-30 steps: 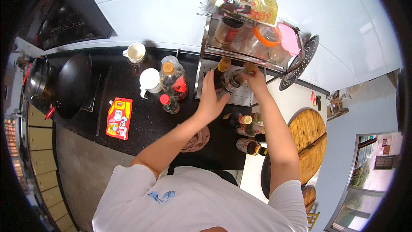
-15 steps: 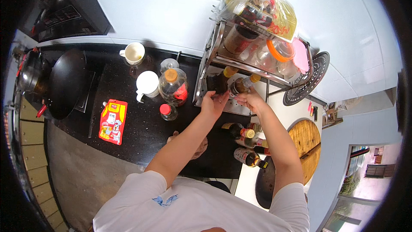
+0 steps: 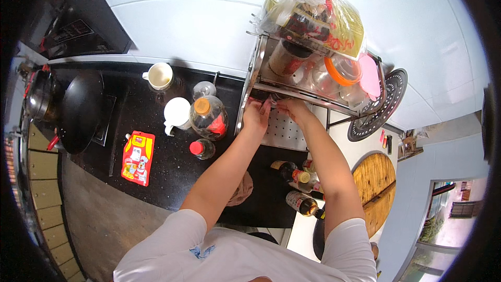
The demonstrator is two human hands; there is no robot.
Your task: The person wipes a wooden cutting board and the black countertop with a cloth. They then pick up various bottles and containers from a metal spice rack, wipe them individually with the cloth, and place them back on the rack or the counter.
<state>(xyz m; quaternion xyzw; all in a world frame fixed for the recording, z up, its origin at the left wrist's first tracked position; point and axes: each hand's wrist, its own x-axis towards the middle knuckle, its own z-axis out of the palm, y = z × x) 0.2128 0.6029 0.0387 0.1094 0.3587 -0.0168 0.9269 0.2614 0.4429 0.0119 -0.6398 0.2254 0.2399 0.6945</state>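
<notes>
Both my hands reach into the lower tier of a metal rack (image 3: 251,75), under its upper shelf. My left hand (image 3: 257,114) is at the tier's left side, its fingers bent inward and partly covered by the shelf edge. Close beside it, my right hand (image 3: 293,109) also has bent fingers. A dark thing shows in part at the fingertips, and the shelf hides what it is. Below the hands lies the tier's perforated metal tray (image 3: 284,131). On the upper shelf stand a dark-lidded jar (image 3: 287,58) and a clear jar with an orange rim (image 3: 342,70).
Left of the rack are a big orange-capped bottle (image 3: 207,117), a red-capped bottle (image 3: 202,149), a white mug (image 3: 177,113), a cream cup (image 3: 158,77) and a red-yellow pouch (image 3: 138,157). Several sauce bottles (image 3: 301,203) stand near my right forearm, with a round wooden board (image 3: 374,185) beyond.
My hands have moved deeper into the lower tier and closer together. The two yellow-capped bottles at my hands have gone out of sight under the upper shelf, baring more of the tray.
</notes>
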